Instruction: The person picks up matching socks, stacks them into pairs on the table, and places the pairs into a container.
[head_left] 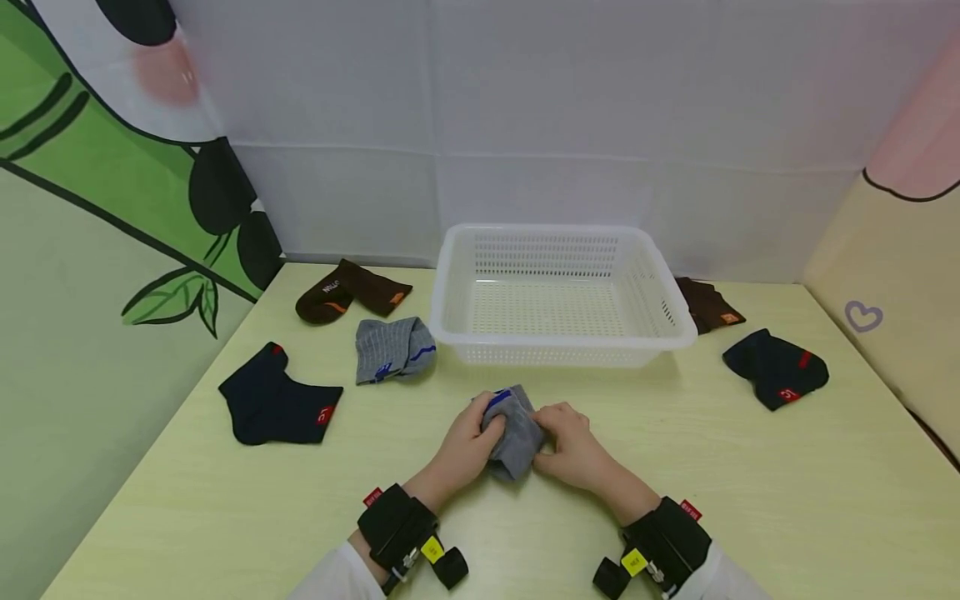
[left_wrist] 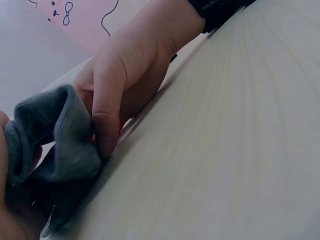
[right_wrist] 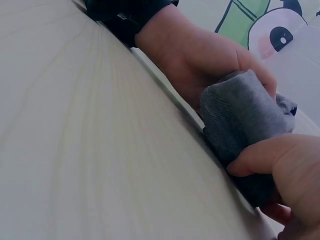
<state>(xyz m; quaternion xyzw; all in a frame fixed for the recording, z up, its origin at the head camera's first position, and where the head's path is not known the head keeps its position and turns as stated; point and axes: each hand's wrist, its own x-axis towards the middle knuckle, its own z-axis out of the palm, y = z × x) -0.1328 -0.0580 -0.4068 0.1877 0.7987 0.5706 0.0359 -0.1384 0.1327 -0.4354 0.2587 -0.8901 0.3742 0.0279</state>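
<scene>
A grey sock (head_left: 514,435) with a blue stripe, bunched and folded, is held between my two hands just above or on the table in front of the basket. My left hand (head_left: 463,443) grips its left side, the thumb lying over the cloth. On the other side my right hand (head_left: 576,448) pinches the edge between thumb and fingers. In the left wrist view a fold of the grey sock (left_wrist: 75,140) stands open like a loop. The right wrist view shows the thumb of my right hand (right_wrist: 300,170) across the ribbed cloth.
A white plastic basket (head_left: 562,341) stands at the back. Left of it lie another grey sock (head_left: 393,348), brown socks (head_left: 352,292) and a navy sock (head_left: 277,400). Brown (head_left: 705,304) and navy socks (head_left: 776,367) lie to the right. Printed cloth walls border the table.
</scene>
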